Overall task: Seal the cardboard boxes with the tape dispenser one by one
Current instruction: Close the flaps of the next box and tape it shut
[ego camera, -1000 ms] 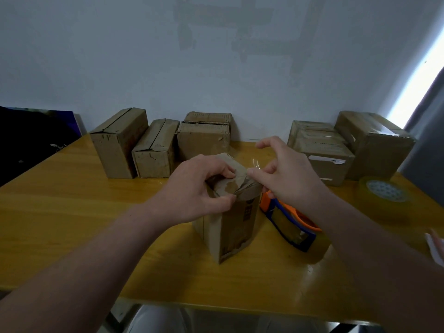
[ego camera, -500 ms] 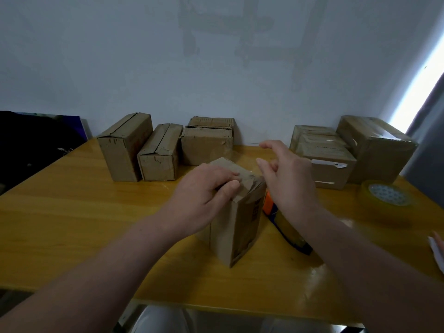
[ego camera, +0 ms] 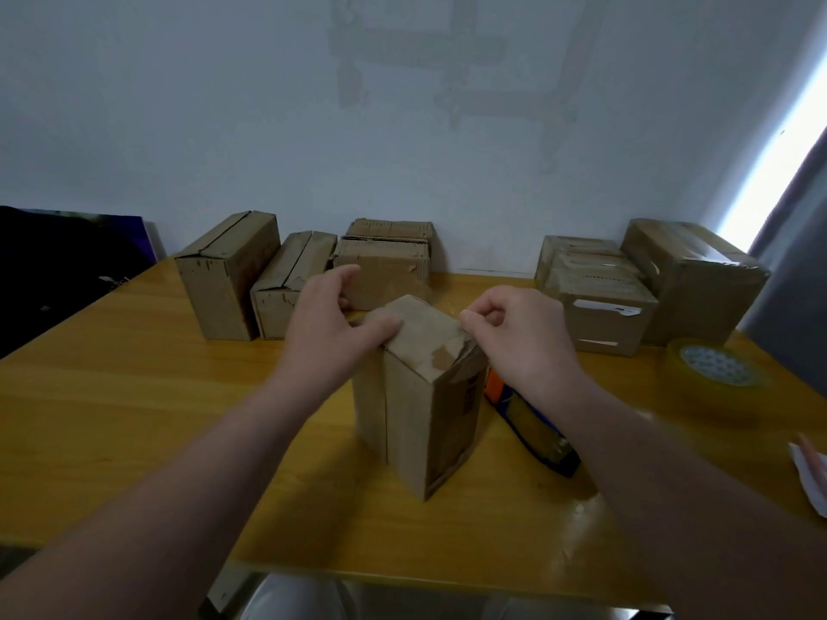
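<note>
An upright cardboard box [ego camera: 425,409] stands close before me on the yellow table [ego camera: 134,396]. My left hand [ego camera: 331,326] grips its top, thumb flat. My right hand [ego camera: 514,337] pinches its top right edge. The tape dispenser [ego camera: 532,425] lies just right of it. More boxes [ego camera: 228,275] line the wall.

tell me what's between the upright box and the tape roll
In the head view the orange and blue tape dispenser lies beside the upright box, partly behind the right arm; bare table then runs to the tape roll.
</note>
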A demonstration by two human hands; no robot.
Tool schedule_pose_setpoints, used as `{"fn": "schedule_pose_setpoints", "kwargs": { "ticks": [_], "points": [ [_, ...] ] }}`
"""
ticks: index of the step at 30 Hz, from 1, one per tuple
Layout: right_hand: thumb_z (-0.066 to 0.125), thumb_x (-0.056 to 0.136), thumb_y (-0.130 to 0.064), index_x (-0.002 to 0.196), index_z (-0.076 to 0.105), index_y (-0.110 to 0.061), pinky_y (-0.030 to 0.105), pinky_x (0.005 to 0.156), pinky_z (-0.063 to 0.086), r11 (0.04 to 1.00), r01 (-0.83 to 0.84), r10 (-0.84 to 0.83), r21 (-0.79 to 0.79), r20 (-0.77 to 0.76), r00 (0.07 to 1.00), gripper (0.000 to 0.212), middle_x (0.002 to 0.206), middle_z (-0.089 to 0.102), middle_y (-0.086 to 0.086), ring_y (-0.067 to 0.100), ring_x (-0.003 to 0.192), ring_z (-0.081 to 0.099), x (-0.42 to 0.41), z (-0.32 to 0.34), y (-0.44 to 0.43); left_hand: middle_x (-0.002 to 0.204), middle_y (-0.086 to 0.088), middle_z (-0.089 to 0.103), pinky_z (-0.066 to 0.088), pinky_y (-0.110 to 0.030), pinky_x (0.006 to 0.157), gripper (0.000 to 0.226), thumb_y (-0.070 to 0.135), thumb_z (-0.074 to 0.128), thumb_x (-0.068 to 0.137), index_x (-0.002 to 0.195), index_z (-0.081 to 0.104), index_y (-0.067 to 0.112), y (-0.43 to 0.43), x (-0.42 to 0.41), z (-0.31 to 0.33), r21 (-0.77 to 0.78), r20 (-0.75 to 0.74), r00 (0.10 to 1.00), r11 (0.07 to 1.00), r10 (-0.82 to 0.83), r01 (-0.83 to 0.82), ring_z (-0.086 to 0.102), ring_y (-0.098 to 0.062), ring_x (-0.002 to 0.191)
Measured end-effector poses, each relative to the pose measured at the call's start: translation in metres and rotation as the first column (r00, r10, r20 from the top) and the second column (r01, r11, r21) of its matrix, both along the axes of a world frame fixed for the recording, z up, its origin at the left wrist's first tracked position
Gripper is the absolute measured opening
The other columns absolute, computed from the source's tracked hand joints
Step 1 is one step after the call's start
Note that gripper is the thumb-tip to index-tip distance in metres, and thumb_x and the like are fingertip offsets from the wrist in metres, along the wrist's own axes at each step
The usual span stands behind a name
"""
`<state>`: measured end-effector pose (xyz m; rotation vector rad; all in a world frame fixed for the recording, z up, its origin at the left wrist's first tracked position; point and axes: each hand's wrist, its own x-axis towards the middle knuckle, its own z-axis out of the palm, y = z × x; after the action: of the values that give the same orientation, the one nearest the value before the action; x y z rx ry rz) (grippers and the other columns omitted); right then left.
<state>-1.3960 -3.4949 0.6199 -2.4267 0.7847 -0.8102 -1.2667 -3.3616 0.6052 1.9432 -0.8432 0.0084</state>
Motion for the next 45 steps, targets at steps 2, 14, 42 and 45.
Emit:
{"fn": "schedule_pose_setpoints", "kwargs": {
  "ticks": [2, 14, 42, 45],
  "points": [
    [0.061, 0.092, -0.025, 0.09, 0.069, -0.022, 0.005, 0.062, 0.034, 1.0, 0.0, 0.0, 0.001, 0.017, 1.0, 0.009, 0.077, 0.057, -0.017, -0.006, 0.073, 0.051, 0.001, -0.001, 0.0, 0.138, 0.01, 0.042, 0.038, -0.027, 0.091, 0.067, 0.037, 0.067, 0.083, 0.143, 0.039, 0.026, 0.001, 0.009, 0.001, 0.023, -0.241, 0.952, 0.98, -0.187, 0.199, 0.043, -0.011, 0.121],
    [0.061, 0.091, -0.02, 0.085, 0.067, -0.019, 0.013, 0.063, 0.047, 0.999, 0.022, -0.016, -0.042, 0.152, 0.988, 0.009, 0.068, 0.055, -0.017, 0.0, 0.067, 0.056, 0.007, -0.014, 0.004, 0.141, 0.017, 0.044, 0.026, -0.011, 0.094, 0.042, 0.037, 0.038, 0.099, 0.141, 0.042, 0.034, 0.008, 0.015, -0.003, 0.287, 0.193, 0.906, 0.905, -0.376, 0.314, 0.036, 0.006, 0.121],
    [0.063, 0.066, -0.069, 0.139, 0.046, -0.026, 0.01, 0.095, 0.038, 0.794, -0.598, 0.543, -0.111, -0.312, 0.779, 0.086, 0.13, 0.055, -0.014, -0.007, 0.119, 0.043, -0.051, -0.069, -0.003, 0.096, 0.006, 0.065, 0.053, -0.027, 0.082, 0.009, 0.021, 0.068, 0.076, 0.077, 0.071, 0.013, 0.042, 0.006, -0.08, -0.056, -0.202, 0.79, 0.812, -0.579, 0.581, 0.062, -0.012, 0.094],
    [0.064, 0.067, -0.069, 0.145, 0.035, -0.029, 0.001, 0.096, 0.019, 0.762, -0.629, 0.526, -0.154, -0.42, 0.74, 0.093, 0.142, 0.044, -0.017, -0.014, 0.126, 0.023, -0.055, -0.073, -0.003, 0.098, 0.007, 0.062, 0.052, -0.024, 0.083, 0.015, 0.024, 0.065, 0.077, 0.081, 0.07, 0.01, 0.043, 0.005, -0.081, -0.053, -0.265, 0.769, 0.805, -0.582, 0.591, 0.06, -0.009, 0.098]
  ]
}}
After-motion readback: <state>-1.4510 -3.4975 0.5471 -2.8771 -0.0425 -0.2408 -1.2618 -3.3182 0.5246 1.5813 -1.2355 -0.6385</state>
